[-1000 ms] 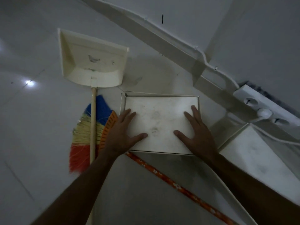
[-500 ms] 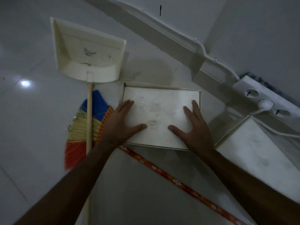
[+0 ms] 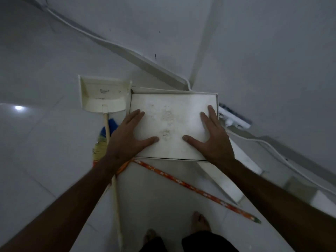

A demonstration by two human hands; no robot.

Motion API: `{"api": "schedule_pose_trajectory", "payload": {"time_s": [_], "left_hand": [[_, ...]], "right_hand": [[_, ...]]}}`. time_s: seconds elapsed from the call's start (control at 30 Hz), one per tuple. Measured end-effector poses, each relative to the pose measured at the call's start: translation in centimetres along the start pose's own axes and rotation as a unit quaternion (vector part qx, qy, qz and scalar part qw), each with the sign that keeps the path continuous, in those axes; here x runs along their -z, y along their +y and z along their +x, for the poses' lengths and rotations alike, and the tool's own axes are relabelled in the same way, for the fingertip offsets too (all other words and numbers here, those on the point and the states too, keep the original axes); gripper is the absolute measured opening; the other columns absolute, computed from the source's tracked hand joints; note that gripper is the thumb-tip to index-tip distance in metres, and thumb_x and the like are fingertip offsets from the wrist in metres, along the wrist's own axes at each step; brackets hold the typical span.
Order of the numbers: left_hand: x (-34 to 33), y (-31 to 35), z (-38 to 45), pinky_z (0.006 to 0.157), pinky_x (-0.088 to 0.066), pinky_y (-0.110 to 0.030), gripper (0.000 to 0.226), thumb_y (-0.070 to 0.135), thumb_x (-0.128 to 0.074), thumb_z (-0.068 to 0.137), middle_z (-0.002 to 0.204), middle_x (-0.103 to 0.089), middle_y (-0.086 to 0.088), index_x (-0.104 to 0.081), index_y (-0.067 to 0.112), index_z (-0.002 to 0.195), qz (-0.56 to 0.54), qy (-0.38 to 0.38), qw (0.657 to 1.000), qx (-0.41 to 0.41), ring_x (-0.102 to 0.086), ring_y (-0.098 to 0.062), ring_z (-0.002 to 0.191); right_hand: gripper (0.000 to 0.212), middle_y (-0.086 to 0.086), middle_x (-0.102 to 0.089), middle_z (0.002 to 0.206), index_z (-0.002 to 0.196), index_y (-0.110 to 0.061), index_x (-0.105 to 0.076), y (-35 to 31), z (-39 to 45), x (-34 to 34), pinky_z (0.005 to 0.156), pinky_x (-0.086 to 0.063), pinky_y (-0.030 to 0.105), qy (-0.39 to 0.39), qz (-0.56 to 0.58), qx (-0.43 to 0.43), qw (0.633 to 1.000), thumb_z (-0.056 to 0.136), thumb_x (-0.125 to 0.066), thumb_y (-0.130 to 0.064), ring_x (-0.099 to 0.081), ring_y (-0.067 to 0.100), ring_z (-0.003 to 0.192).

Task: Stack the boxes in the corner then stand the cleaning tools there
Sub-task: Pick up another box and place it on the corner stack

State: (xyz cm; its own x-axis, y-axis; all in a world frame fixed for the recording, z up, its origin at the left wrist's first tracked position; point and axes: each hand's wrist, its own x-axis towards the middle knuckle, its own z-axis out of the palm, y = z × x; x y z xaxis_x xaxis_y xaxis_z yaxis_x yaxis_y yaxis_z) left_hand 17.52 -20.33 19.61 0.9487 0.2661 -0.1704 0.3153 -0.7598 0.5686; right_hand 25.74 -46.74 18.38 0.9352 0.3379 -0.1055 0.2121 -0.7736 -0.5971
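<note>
A white flat box (image 3: pixel 172 124) with a smudged top sits close to the wall corner (image 3: pixel 191 79). My left hand (image 3: pixel 125 140) lies flat on its left edge, fingers straight and thumb spread across the top. At the right edge my right hand (image 3: pixel 212 140) rests the same way. A thin rim of another white box (image 3: pixel 163 90) shows just behind and under it. The cream dustpan (image 3: pixel 101 95) lies on the floor to the left, its stick (image 3: pixel 115 193) running toward me. The broom's coloured bristles (image 3: pixel 101 146) lie under my left wrist, and its orange handle (image 3: pixel 190 188) slants right.
A white power strip (image 3: pixel 236 120) with a cable (image 3: pixel 272 148) lies along the right wall. Another long white box (image 3: pixel 223 180) lies under my right forearm. My bare feet (image 3: pixel 200 220) stand on the white tiled floor by the broom handle's end.
The box has shifted toward the wall corner with both hands still flat on it. It now overlaps the dustpan's right edge and the power strip's left end. My view has pulled back.
</note>
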Motion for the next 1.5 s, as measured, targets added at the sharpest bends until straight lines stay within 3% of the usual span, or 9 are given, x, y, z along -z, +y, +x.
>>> {"api": "schedule_pose_trajectory", "payload": {"time_s": [0.13,0.33,0.77,1.1,1.27,1.5], "left_hand": [[7.1,8.0,-2.1,0.11,-0.022,-0.027,0.099,0.066,-0.074,0.074,0.163,-0.025,0.011,-0.034,0.025,0.155,0.013,-0.016,0.999,-0.031,-0.026,-0.009,0.147],[15.4,18.6,-5.9,0.115,-0.032,-0.038,0.1,0.068,-0.074,0.073,0.162,-0.027,0.011,-0.036,0.024,0.154,0.002,-0.045,0.995,-0.087,-0.029,-0.01,0.146],[24.0,35.5,-14.8,0.116,-0.028,-0.039,0.11,0.076,-0.071,0.067,0.165,-0.02,0.013,-0.03,0.027,0.156,0.041,-0.142,0.967,-0.206,-0.025,-0.012,0.148],[21.3,49.5,-20.6,0.115,-0.031,-0.039,0.114,0.079,-0.074,0.06,0.163,-0.025,0.011,-0.038,0.025,0.153,0.056,-0.198,0.92,-0.334,-0.03,-0.014,0.147],[16.6,58.7,-24.8,0.116,-0.03,-0.042,0.11,0.074,-0.075,0.064,0.164,-0.023,0.012,-0.035,0.026,0.155,0.075,-0.234,0.885,-0.395,-0.028,-0.013,0.148],[7.8,71.5,-32.8,0.117,-0.028,-0.045,0.116,0.085,-0.068,0.059,0.164,-0.021,0.014,-0.03,0.031,0.156,0.078,-0.283,0.845,-0.447,-0.025,-0.011,0.149]], "right_hand": [[0.099,-0.008,-0.008,0.169,0.154,-0.02,-0.035,-4.8,-3.4,10.0,0.116,-0.03,0.039,0.017,0.001,-0.021,1.0,0.077,-0.07,-0.071,-0.019,0.014,0.152],[0.101,-0.008,-0.008,0.169,0.155,-0.019,-0.035,-10.0,-10.0,22.9,0.115,-0.029,0.036,0.053,-0.013,-0.065,0.996,0.077,-0.067,-0.074,-0.026,0.017,0.15],[0.106,-0.012,-0.001,0.169,0.158,-0.022,-0.028,-15.6,-25.7,40.2,0.12,-0.028,0.046,0.117,0.003,-0.171,0.978,0.077,-0.064,-0.079,-0.019,0.016,0.152],[0.109,-0.015,-0.003,0.168,0.157,-0.022,-0.03,-12.4,-38.5,49.2,0.117,-0.035,0.046,0.224,0.015,-0.271,0.936,0.072,-0.066,-0.081,-0.028,0.019,0.15],[0.11,-0.013,-0.004,0.168,0.156,-0.022,-0.03,-7.9,-46.2,53.7,0.116,-0.036,0.047,0.267,0.005,-0.335,0.903,0.071,-0.061,-0.086,-0.031,0.022,0.148],[0.11,-0.013,-0.005,0.168,0.157,-0.023,-0.03,-0.3,-58.1,61.2,0.117,-0.035,0.047,0.317,0.012,-0.396,0.861,0.071,-0.064,-0.084,-0.031,0.023,0.148]]}}
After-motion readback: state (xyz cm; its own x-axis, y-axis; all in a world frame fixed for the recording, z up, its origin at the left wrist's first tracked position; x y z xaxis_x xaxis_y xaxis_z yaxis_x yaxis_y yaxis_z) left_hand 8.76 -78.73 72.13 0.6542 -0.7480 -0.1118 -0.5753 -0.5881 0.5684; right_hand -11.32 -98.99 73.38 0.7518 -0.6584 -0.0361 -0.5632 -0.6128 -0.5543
